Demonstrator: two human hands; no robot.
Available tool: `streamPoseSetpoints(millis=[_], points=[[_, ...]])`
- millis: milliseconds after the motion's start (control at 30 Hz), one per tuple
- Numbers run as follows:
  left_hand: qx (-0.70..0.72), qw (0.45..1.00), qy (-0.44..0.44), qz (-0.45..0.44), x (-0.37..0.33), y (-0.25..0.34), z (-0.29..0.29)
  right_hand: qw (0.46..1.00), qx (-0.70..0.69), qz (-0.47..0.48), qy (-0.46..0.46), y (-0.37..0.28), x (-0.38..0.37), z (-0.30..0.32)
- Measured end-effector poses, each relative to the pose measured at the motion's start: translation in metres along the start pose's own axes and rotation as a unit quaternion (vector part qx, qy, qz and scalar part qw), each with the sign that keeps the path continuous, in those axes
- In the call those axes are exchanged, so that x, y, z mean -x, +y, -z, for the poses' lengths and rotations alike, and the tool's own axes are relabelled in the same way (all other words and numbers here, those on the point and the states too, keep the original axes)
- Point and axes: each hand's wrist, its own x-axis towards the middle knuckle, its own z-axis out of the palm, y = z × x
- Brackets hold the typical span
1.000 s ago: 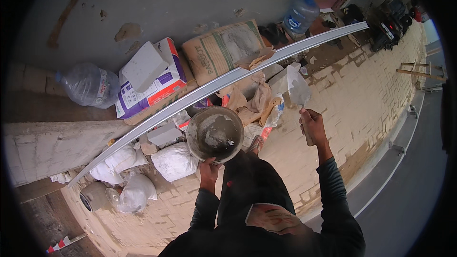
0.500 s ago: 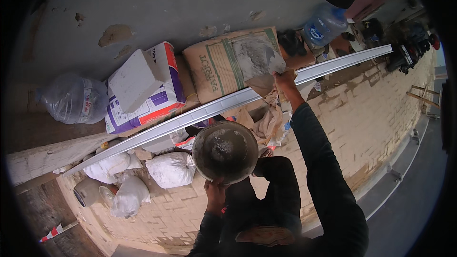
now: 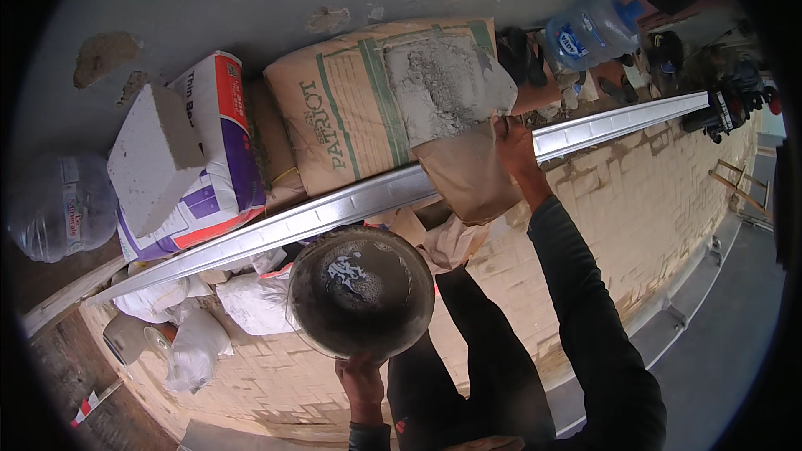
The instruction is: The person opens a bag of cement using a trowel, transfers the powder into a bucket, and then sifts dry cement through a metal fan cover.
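Note:
My left hand (image 3: 361, 380) is closed on the near rim of a round, dark bucket (image 3: 359, 317). A shiny wet patch lies on the bucket's grey-stained bottom. Further right and farther away, my right hand (image 3: 516, 150) pinches the torn paper flap (image 3: 468, 171) of a cement bag (image 3: 334, 108). This brown paper bag with green stripes lies on its side by the wall, cut open, and grey cement powder (image 3: 439, 83) shows in the opening. The flap hangs over a long silver metal channel (image 3: 351, 209) in front of the bag.
A white block (image 3: 159, 159) rests on a white, purple and orange bag (image 3: 225, 159). Large clear bottles stand at the left (image 3: 63, 209) and right (image 3: 589, 33). Dark shoes (image 3: 522, 54) sit beside the cement bag. White sacks (image 3: 255, 305) lie on the paved floor (image 3: 618, 200).
The bucket looks larger, and its inside now shows a bright wet glint. The flap in my right hand is folded down nearer me, exposing more powder. My view has shifted.

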Motion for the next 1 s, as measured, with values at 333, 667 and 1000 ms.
streamPoseSetpoints(millis=[333, 667, 1000], points=[[0.041, 0.999, 0.002, -0.015, 0.002, -0.011, -0.038, 0.961, -0.142, -0.138, -0.195, -0.041, -0.034, -0.007], [-0.135, 0.986, -0.019, -0.095, -0.002, -0.017, -0.057, 0.896, -0.268, -0.252, -0.248, -0.056, -0.043, -0.003], [-0.137, 0.985, -0.060, -0.084, -0.021, -0.016, -0.063, 0.884, -0.263, -0.269, -0.277, -0.061, -0.033, 0.031]])
